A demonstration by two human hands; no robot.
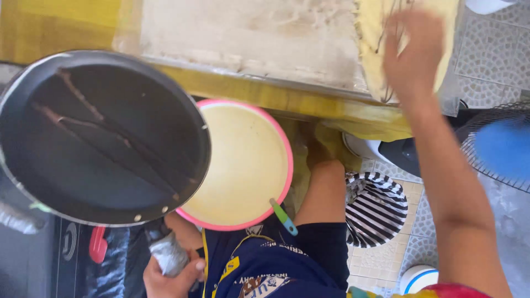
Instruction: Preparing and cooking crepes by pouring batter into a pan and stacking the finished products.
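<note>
Pressing down with spread fingers, the right hand (413,55) rests on a thin, pale yellow crepe (375,38) lying at the right end of the floured board (248,38), near its front corner; the crepe's edge hangs just over the board's rim, and its surface is soft, creased and faintly mottled. The left hand (172,273) is closed around the foil-wrapped handle (165,251) of a wide black frying pan (102,138), held tilted off the board's front edge, its dark inside streaked with brown lines. Just beside the pan, partly under its rim, a pink-rimmed bowl of pale batter (243,165) sits with a green-and-blue utensil handle (283,217) at its lip. A striped black-and-white basket (375,207) stands on the tiled floor.
</note>
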